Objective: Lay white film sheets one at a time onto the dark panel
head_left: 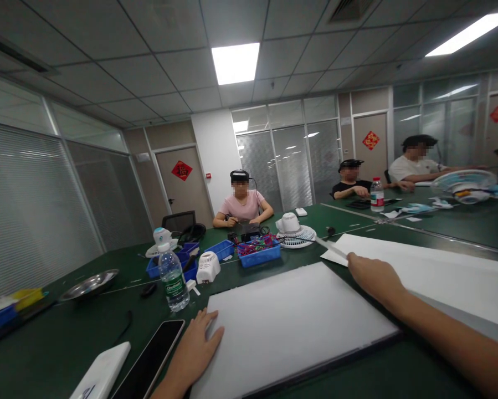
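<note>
The room is an office with glass partitions, and a long green table fills most of the lower part. On the far side of it sits a person in a pink top.

In the near middle of the table lies a large white sheet. It looks plain, flat and slightly greyish, with straight sides, and a dark border shows along its near edge. The left hand rests at its left edge, the fingers loosely spread and the thumb over the sheet; this hand is not clenched around anything. The right hand is closed firmly around a pale, flat, blade-like tool, which points to the far left. Whether the tool touches the second white sheet, I cannot tell.

This second sheet extends to the right, and between the two sheets a narrow band of green surface is visible. To the left, a phone lies just beside the left hand, which limits the room there. Beyond the far edge of the large sheet stand a blue tray with coloured wires and a white housing, with a water bottle nearer on the left.
</note>
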The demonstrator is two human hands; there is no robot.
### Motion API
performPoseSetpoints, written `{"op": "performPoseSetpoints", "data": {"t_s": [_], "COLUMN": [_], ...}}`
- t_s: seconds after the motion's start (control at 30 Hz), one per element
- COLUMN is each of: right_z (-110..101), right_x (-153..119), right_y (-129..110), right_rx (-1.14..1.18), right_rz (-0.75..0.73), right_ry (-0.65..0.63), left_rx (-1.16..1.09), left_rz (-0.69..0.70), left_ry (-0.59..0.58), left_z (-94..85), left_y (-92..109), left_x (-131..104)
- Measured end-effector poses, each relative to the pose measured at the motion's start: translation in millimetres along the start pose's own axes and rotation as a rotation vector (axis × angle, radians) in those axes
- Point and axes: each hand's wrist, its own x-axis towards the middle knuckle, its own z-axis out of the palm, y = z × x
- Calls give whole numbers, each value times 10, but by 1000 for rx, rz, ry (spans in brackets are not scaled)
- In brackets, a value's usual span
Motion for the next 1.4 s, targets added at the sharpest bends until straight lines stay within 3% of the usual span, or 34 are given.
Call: {"op": "performPoseSetpoints", "data": {"t_s": [0.13, 0.27, 0.37, 0.43, 0.53, 0.6, 0.77, 0.87, 0.97, 1.13, 1.3, 1.4], "right_z": [-287, -444, -529, -565, -514, -382, 125, 361, 502, 499, 125, -134], "right_x": [-274, -681, -939, -1020, -920, -701, -59, 98, 123, 104, 50, -41], "right_y": [-629, -1249, -1538, -1611, -1512, -1291, -284, 313, 615, 554, 289, -28], "right_rx": [45, 146, 372, 519, 596, 527, 286, 205, 173, 135, 39, 16], "right_rz": [-290, -614, -823, -906, -877, -706, -208, 13, 99, 82, 107, 11], "right_ry": [37, -8, -74, -126, -136, -77, -18, -85, -171, -180, -68, 3], "left_rx": [-10, -27, -30, -28, -26, -27, -45, -67, -84, -80, -81, -91], "left_rz": [8, 12, 14, 12, 15, 24, 41, 50, 55, 54, 49, 48], "left_ry": [6, -5, -10, -12, -18, -18, -15, -13, -9, -10, 7, 25], "left_z": [1, 15, 46, 72, 110, 132, 163, 162, 159, 161, 139, 132], "left_y": [-15, -22, -32, -49, -98, -142, -248, -285, -295, -251, -202, -199], "left_x": [-13, -18, 7, 29, 58, 74, 115, 135, 140, 121, 107, 101]}}
